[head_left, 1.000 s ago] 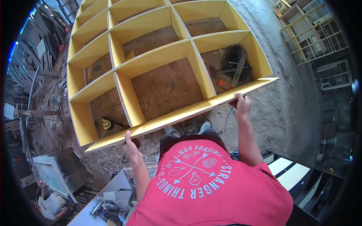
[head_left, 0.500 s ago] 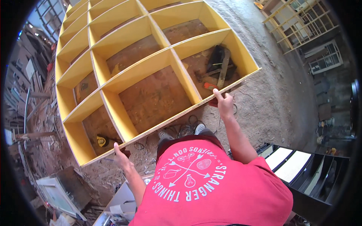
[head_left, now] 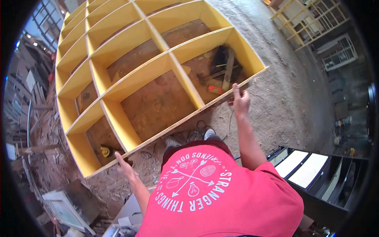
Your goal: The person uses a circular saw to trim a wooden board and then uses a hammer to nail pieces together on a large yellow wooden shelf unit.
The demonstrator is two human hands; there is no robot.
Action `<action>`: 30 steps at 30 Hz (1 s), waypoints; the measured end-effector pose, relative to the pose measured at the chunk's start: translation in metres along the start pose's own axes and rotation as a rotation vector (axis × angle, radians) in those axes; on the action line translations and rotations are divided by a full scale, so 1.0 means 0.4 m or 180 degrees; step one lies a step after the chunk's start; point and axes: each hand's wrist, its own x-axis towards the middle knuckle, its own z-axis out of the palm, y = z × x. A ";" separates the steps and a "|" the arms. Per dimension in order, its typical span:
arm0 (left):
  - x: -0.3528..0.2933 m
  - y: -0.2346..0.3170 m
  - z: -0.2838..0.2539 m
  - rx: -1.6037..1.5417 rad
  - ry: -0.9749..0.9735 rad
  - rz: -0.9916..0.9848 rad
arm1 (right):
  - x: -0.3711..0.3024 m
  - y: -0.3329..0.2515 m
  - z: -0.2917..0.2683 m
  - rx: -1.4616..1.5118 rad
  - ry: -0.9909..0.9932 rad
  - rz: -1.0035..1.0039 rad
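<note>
The yellow frame (head_left: 81,150), a grid of deep compartments, stretches from its near edge, just before the person, away to the upper left. Along that near edge runs the board (head_left: 173,126), seen almost edge-on as a thin slanting strip, its right end at the frame's near right corner; whether it meets the frame all along cannot be told. The left hand (head_left: 126,170) grasps the board a little in from the near left corner, thumb on the upper side, fingers mostly hidden below. The right hand (head_left: 241,103) grasps it likewise, toward the near right corner, thumb up over the edge. In the near left compartment, by the near edge, sits a black and yellow tape measure (head_left: 105,151). The near right compartment holds a black bundle (head_left: 218,63), a brown strip (head_left: 228,71) lying over it and an orange thing (head_left: 216,90) close to the board. Both shoes (head_left: 209,133) are on the dusty floor (head_left: 272,102), between the hands
</note>
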 end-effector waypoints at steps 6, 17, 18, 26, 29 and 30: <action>-0.012 0.019 0.020 -0.0081 -0.0080 0.0093 | 0.043 -0.014 0.000 0.0077 -0.0033 0.0085; -0.030 -0.058 -0.038 -0.0284 0.0018 0.0073 | 0.010 0.050 -0.049 0.0678 -0.0194 0.0194; -0.032 -0.090 -0.060 -0.0295 0.0151 -0.0033 | -0.009 0.048 -0.060 0.0746 -0.0208 0.0183; -0.016 -0.070 -0.081 -0.0142 0.0363 -0.0113 | -0.030 0.055 -0.050 0.0699 -0.0220 0.0245; -0.010 -0.052 -0.058 -0.0193 0.0388 0.0089 | -0.036 0.001 -0.038 0.0534 -0.0287 0.0264; -0.015 -0.045 -0.063 -0.0316 0.0364 -0.0031 | -0.041 -0.008 -0.046 0.0457 -0.0192 0.0278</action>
